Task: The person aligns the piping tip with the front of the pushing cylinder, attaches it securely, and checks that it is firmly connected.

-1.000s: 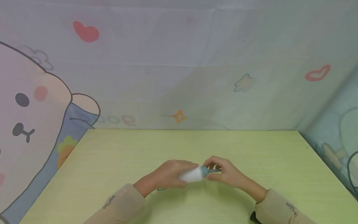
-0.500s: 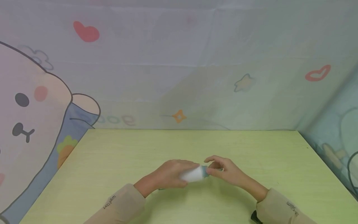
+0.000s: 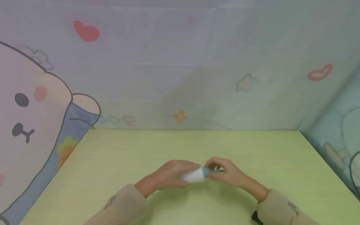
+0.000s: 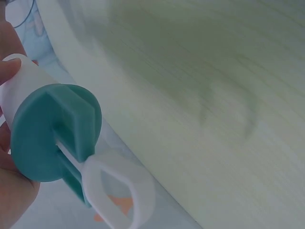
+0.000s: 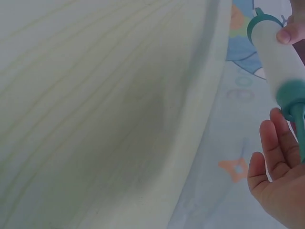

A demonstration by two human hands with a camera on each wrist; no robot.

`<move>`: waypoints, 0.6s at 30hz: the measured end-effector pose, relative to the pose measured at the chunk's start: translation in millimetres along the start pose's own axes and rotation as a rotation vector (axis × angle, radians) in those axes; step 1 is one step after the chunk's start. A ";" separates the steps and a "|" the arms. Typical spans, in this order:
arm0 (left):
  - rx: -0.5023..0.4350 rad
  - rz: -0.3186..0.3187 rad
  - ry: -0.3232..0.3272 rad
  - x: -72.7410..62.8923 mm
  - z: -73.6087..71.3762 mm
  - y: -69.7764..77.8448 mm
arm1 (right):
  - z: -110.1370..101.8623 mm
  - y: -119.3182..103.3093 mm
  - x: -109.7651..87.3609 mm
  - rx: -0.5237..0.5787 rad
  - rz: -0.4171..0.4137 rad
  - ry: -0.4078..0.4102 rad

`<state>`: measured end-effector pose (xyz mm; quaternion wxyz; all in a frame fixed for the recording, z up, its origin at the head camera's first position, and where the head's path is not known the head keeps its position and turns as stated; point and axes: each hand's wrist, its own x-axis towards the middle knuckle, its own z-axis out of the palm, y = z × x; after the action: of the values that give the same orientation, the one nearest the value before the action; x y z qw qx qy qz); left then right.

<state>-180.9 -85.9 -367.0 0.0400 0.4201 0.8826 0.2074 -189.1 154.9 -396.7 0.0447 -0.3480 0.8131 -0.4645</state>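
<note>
A white tube [image 3: 192, 176] with teal ends, shaped like a large syringe, is held slanted above the table. My left hand [image 3: 175, 173] grips its body from the left. A teal flange [image 4: 35, 138] and a white loop handle [image 4: 143, 191] stick out at its rear end in the left wrist view. The front end carries a teal cap [image 3: 206, 172] and a long thin teal nozzle [image 3: 216, 171]. My right hand [image 3: 225, 170] pinches the cap with its thumb and index finger, and the nozzle passes alongside its palm. The left palm hides part of the tube.
Both hands are over the pale wooden table [image 3: 118, 150]. Behind it hangs a printed cloth backdrop [image 3: 140, 62] with a cartoon bear. A dark cable [image 3: 352, 172] curves down at the right edge.
The right index finger and thumb slid round the cap, lifting partly off half a second ago and closing on it again now. The left hand and tube stay nearly in place.
</note>
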 end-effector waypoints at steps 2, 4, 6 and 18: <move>0.007 0.006 0.002 0.1 0.0 0.2 | -1.1 1.1 0.0 0.016 0.029 -0.017; 0.018 0.010 0.001 0.1 -0.2 0.2 | -2.1 1.5 -0.2 0.023 0.050 -0.025; 0.026 0.010 0.001 0.1 -0.5 -0.1 | -2.5 1.6 -0.3 0.011 0.055 -0.016; -0.011 -0.013 -0.031 1.7 1.8 -2.2 | 4.1 0.7 -2.0 -0.085 -0.121 0.034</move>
<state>-183.1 -85.3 -369.4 0.0574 0.4173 0.8834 0.2054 -186.3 153.4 -400.0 -0.0119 -0.3900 0.8102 -0.4374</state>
